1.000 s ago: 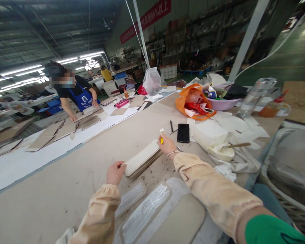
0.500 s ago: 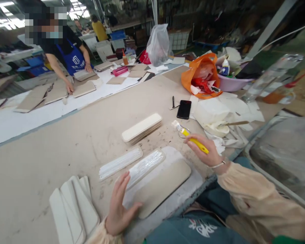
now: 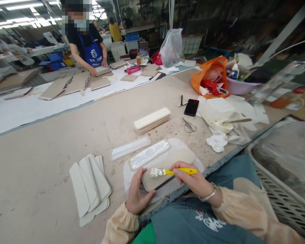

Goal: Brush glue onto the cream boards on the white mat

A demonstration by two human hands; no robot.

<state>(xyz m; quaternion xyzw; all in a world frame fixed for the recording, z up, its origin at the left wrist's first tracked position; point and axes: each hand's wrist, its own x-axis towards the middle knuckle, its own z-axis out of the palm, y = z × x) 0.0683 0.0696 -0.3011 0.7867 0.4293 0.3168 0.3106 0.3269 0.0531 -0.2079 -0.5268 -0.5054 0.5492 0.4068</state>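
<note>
My right hand (image 3: 189,178) is closed round the yellow handle of a flat brush (image 3: 171,171), whose bristles carry white paste. The brush head is over a beige rounded panel (image 3: 173,162) lying on a white sheet (image 3: 127,176). At the panel's left end, my left hand (image 3: 139,191) has thumb and fingers apart around the corner, seeming to touch its edge. Beyond the panel, a narrow strip (image 3: 149,154) with a shiny white coating lies partly on the sheet. A second coated strip (image 3: 130,148) is farther off.
Pale strips (image 3: 91,186) lie fanned at left; a neat stack (image 3: 152,120) stands ahead. Scissors (image 3: 189,125), a phone (image 3: 191,107), crumpled tissue (image 3: 217,141) and a paste container (image 3: 220,125) are at right. A co-worker (image 3: 88,51) handles panels across the table; a plastic crate (image 3: 282,183) stands beside me.
My right hand has brought the brush leftward and nearer, from beside the scissors to over the panel. My left hand has come to the panel's left end. The view has shifted.
</note>
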